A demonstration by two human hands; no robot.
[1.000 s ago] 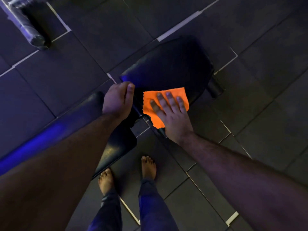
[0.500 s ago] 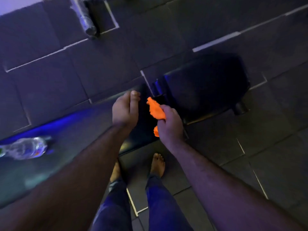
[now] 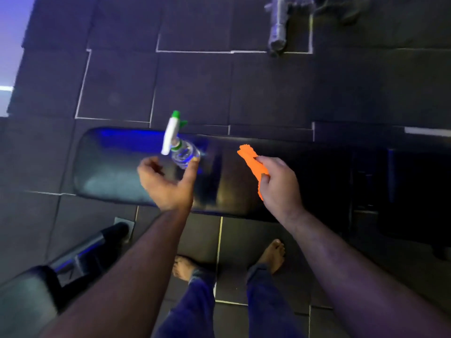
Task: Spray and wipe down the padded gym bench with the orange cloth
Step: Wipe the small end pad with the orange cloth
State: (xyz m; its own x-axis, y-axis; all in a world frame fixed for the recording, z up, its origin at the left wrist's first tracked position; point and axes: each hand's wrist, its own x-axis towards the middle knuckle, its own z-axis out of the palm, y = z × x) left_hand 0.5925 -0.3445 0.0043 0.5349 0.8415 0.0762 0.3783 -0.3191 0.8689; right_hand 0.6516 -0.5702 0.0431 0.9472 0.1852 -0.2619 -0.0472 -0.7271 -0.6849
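Observation:
The padded black gym bench (image 3: 109,176) runs left to right in front of me. A clear spray bottle (image 3: 184,154) with a white and green trigger head stands up over the bench's left half. My left hand (image 3: 168,184) curls round its lower part, with the thumb against its right side; the bottle's base is hidden behind the hand. My right hand (image 3: 280,189) is over the bench's middle and grips the bunched orange cloth (image 3: 251,161), which sticks out above the fist, clear of the pad.
Dark rubber floor tiles surround the bench. A wrapped metal equipment leg (image 3: 278,32) stands at the back right. Another padded seat with a metal frame (image 3: 80,254) is at the lower left. My bare feet (image 3: 273,254) are close to the bench's near edge.
My view swung left along the bench. My left hand left the bench's end and reached the spray bottle, which was lying on the pad. My right hand carried the bunched cloth along.

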